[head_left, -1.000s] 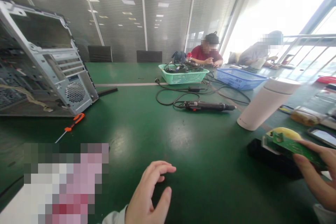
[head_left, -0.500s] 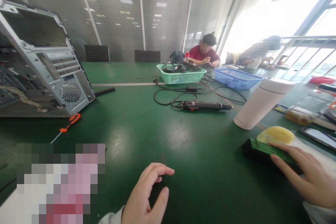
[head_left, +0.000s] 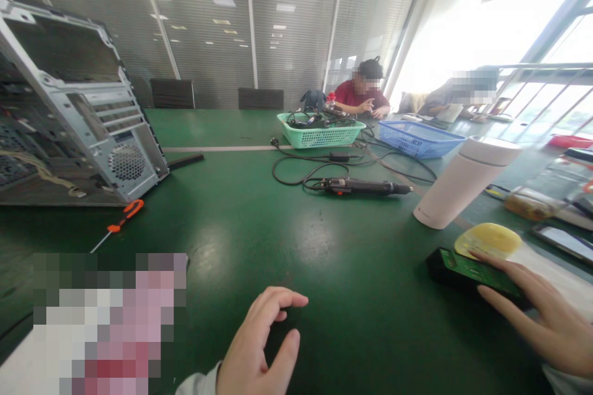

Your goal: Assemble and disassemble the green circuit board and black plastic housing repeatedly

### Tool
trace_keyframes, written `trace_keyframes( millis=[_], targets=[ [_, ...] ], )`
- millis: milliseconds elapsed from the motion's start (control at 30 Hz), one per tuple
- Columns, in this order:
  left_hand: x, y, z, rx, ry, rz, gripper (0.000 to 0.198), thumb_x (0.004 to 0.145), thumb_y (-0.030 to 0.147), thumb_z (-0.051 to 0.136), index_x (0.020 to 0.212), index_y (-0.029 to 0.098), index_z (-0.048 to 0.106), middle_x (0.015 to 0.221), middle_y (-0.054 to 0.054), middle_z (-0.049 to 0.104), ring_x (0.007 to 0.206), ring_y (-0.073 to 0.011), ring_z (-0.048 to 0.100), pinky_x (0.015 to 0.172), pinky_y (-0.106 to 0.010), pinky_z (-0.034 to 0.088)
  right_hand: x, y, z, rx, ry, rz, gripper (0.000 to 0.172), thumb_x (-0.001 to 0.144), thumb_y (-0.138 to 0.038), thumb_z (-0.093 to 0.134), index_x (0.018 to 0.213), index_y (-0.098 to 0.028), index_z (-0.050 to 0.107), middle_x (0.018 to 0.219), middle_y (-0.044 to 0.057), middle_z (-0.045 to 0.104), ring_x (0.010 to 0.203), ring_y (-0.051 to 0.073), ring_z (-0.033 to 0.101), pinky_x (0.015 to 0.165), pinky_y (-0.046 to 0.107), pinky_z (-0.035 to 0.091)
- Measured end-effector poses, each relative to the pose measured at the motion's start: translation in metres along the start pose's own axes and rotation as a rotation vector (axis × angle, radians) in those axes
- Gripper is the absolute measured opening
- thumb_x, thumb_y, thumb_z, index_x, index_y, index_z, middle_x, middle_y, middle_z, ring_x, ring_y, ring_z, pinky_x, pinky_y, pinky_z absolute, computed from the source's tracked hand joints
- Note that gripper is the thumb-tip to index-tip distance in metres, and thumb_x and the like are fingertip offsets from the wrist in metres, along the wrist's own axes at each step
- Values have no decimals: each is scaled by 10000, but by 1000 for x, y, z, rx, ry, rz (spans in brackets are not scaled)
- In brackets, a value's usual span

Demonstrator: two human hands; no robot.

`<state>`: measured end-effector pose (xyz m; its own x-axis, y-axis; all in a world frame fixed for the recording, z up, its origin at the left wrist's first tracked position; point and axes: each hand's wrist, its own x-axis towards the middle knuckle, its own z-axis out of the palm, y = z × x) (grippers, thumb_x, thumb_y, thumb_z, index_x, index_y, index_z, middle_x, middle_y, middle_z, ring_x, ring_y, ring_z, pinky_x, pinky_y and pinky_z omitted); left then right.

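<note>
Green in colour, a circuit board (head_left: 472, 267) is seen atop a black case (head_left: 448, 278) on the bench (head_left: 356, 327), partly covered by the right hand (head_left: 551, 311); whether it is gripped cannot be told. The left hand (head_left: 259, 345) is held with fingers released, loosely curved.

Place: office-like room | glass partition (head_left: 291, 31) | black chairs (head_left: 172, 94) | green table (head_left: 250, 234) | computer case (head_left: 132, 160)

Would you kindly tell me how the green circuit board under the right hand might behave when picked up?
The green circuit board would probably feel stiff, since it looks flat, without visible sag. It may be fragile, as its patterned face shows no cover beneath the right hand. It seems unlikely to roll, given its flat shape.
</note>
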<state>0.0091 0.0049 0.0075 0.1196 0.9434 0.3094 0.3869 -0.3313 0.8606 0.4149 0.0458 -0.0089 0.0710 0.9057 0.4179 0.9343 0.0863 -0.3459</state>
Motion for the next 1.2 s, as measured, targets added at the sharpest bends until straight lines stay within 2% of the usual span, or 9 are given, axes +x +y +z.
trace_keyframes(
  millis=[133, 267, 400, 500, 633, 833, 967, 1067, 1200],
  targets=[
    [0, -1, 1, 6, -1, 0, 396, 796, 81, 528, 1075, 336, 645, 1072, 16, 699, 976, -182, 666, 830, -262, 536, -1, -9, -4, 9, 44, 49, 462, 834, -452, 490, 1216, -193, 499, 1174, 190, 627, 1108, 327, 599, 1003, 501, 436],
    [1, -1, 0, 6, -3, -15, 394, 797, 85, 528, 1085, 328, 643, 1081, 9, 702, 984, -187, 667, 837, -270, 538, 6, -17, -11, 61, -5, 117, 469, 720, -565, 565, 1031, -215, 551, 1016, 181, 681, 970, 358, 661, 892, 540, 513],
    [0, 1, 0, -2, 1, -49, 384, 810, 105, 528, 1105, 326, 635, 1070, 4, 705, 970, -192, 670, 847, -286, 540, 8, -35, -9, 32, 42, -56, 464, 765, -637, 511, 968, -226, 585, 940, 143, 697, 889, 327, 681, 799, 513, 557],
    [-1, 1, 0, 1, -12, -73, 376, 817, 111, 527, 1107, 323, 637, 1077, 0, 702, 971, -196, 668, 860, -298, 539, 2, -68, -2, 34, 139, -283, 362, 877, -546, 483, 1049, -242, 578, 1016, 99, 670, 944, 260, 668, 794, 409, 566],
    [-2, -3, 1, -34, -34, -116, 388, 829, 101, 524, 1142, 307, 623, 1152, -22, 685, 1035, -214, 655, 893, -326, 532, -7, -132, 3, 98, 85, -492, 237, 930, -352, 498, 1142, -268, 563, 1132, 64, 628, 1000, 188, 637, 803, 289, 553],
    [-2, -13, 4, -232, 40, -163, 530, 898, 184, 557, 1395, 284, 404, 1428, -76, 504, 1344, -262, 451, 1046, -384, 447, -11, -215, 17, 257, 78, -761, 239, 935, -250, 444, 1132, -236, 580, 1088, 83, 657, 1017, 244, 580, 760, 326, 560],
    [-5, -19, 2, -288, 33, -183, 516, 889, 193, 569, 1376, 284, 425, 1366, -53, 553, 1301, -259, 503, 1117, -415, 369, -16, -230, 35, 429, 12, -662, 238, 910, -255, 493, 1137, -248, 565, 1077, 85, 636, 972, 219, 593, 752, 306, 560],
    [-7, -20, 2, -281, 28, -229, 520, 894, 151, 523, 1382, 305, 430, 1412, -30, 536, 1336, -250, 472, 1144, -420, 329, -22, -223, 45, 530, -51, -545, 269, 869, -244, 561, 1138, -263, 545, 1102, 70, 614, 937, 179, 619, 762, 262, 553],
    [-8, -15, 5, -308, 19, -236, 560, 893, 168, 552, 1413, 317, 408, 1495, -13, 475, 1386, -242, 416, 1176, -414, 271, -24, -215, 48, 589, -76, -522, 297, 864, -235, 571, 1156, -282, 543, 1143, 61, 602, 979, 177, 625, 814, 269, 540]
  ],
)
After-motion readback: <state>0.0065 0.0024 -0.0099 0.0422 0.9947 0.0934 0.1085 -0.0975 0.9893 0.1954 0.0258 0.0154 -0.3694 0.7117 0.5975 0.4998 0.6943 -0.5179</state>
